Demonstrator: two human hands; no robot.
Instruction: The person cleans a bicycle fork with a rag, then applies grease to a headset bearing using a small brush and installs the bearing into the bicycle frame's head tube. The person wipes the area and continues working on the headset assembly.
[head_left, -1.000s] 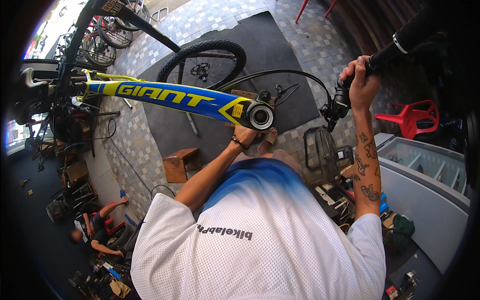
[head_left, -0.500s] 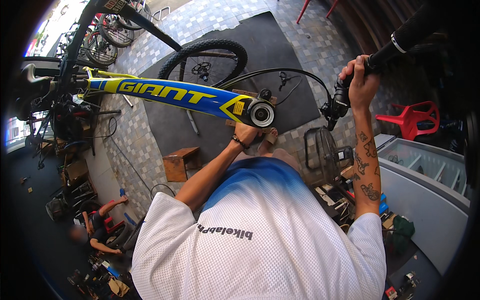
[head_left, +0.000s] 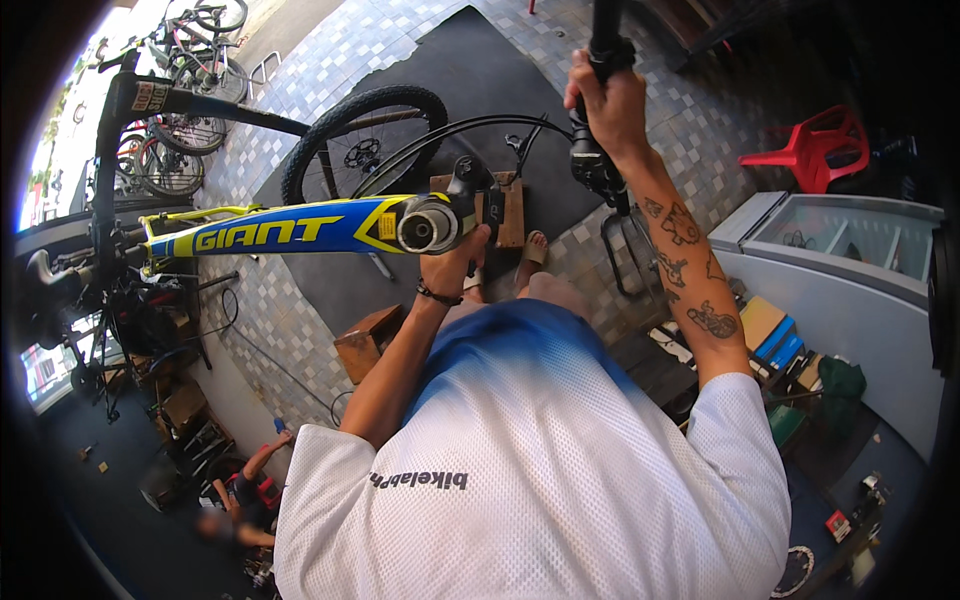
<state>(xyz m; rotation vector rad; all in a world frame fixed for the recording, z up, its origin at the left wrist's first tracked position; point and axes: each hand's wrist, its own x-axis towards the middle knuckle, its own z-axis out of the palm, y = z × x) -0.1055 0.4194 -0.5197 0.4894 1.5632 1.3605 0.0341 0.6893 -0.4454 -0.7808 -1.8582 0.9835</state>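
Observation:
A blue and yellow bicycle frame [head_left: 290,228] lies across the left side, its head tube [head_left: 428,226] nearest me with a round silver-edged opening on top. My left hand [head_left: 448,268] is closed at the black stem [head_left: 466,190] beside the head tube; part of its grip is hidden beneath. At the far right, my right hand [head_left: 612,105] wraps the black handlebar [head_left: 605,40], which points away from me. Below that hand hangs a brake lever assembly [head_left: 592,168]. Black cables [head_left: 480,122] curve from it toward the frame.
A wheel with a knobby tyre [head_left: 290,185] stands on a dark mat [head_left: 480,60] beyond the frame. Wooden boxes [head_left: 368,342] sit near my feet. To the right are a red chair [head_left: 815,150] and a chest freezer [head_left: 830,320]. Another person [head_left: 245,500] is at lower left.
My right hand has swung the handlebar leftward, so it points away rather than to the right. The left hand has come round beside the head tube, with the stem now showing. The view has shifted.

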